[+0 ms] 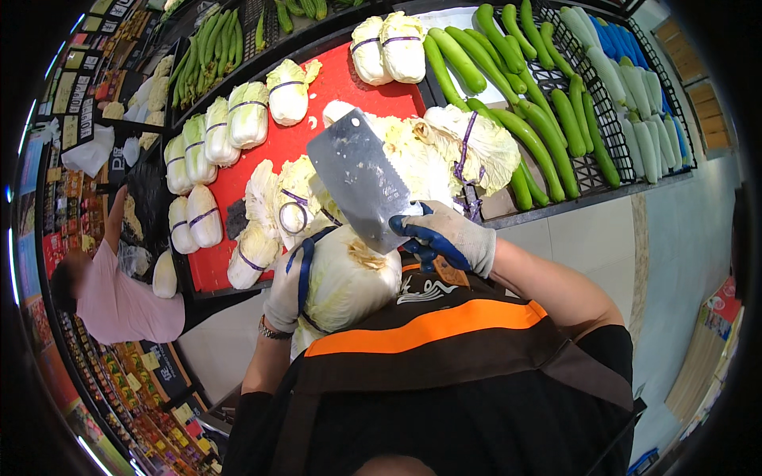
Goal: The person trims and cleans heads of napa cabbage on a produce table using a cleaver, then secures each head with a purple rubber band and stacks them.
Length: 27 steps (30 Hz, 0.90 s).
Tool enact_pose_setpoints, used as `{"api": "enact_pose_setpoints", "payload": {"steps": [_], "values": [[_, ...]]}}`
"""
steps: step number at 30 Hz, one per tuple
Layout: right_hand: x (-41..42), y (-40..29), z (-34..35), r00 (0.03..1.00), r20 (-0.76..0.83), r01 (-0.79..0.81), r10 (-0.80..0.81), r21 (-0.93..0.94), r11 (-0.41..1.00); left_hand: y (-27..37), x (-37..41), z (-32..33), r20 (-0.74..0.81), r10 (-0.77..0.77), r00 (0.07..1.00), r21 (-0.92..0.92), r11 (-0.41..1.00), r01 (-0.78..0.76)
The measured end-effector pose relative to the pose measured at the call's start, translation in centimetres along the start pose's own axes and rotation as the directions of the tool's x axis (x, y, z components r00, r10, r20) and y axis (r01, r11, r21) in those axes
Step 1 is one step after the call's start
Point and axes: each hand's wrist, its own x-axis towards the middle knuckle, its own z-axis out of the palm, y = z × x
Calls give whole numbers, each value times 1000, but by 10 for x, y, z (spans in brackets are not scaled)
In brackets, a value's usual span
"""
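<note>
A large napa cabbage (345,285) is held against my apron by my left hand (289,285), in a white glove with blue palm coating. Its browned stem end faces up and to the right. My right hand (452,238), gloved alike, grips a broad steel cleaver (360,178) by its handle. Bits of cabbage cling to the blade, whose lower corner overlaps the cabbage in view; whether they touch I cannot tell. Behind the blade lie loose cabbage leaves (411,149). A roll of purple tape (293,218) rests among cabbages left of the cleaver.
Banded napa cabbages (247,116) line the red display surface (327,77). Long green gourds (536,131) fill the right side, beside a black crate (619,131) of paler gourds. A person in a pink top (131,291) stands at the left. Another cabbage (485,149) has loose purple tape around it.
</note>
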Motion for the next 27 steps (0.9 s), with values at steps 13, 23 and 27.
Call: {"api": "enact_pose_setpoints", "payload": {"steps": [13, 23, 27], "values": [[8, 36, -19, 835, 242, 533, -494, -579, 617, -45, 6, -10, -13, 73, 997, 244, 967, -68], [30, -9, -8, 993, 116, -17, 34, -142, 990, -39, 25, -26, 2, 127, 992, 276, 953, -123], [38, -31, 1, 842, 42, -493, 538, 469, 733, -41, 36, -28, -8, 29, 1000, 150, 988, -27]]}}
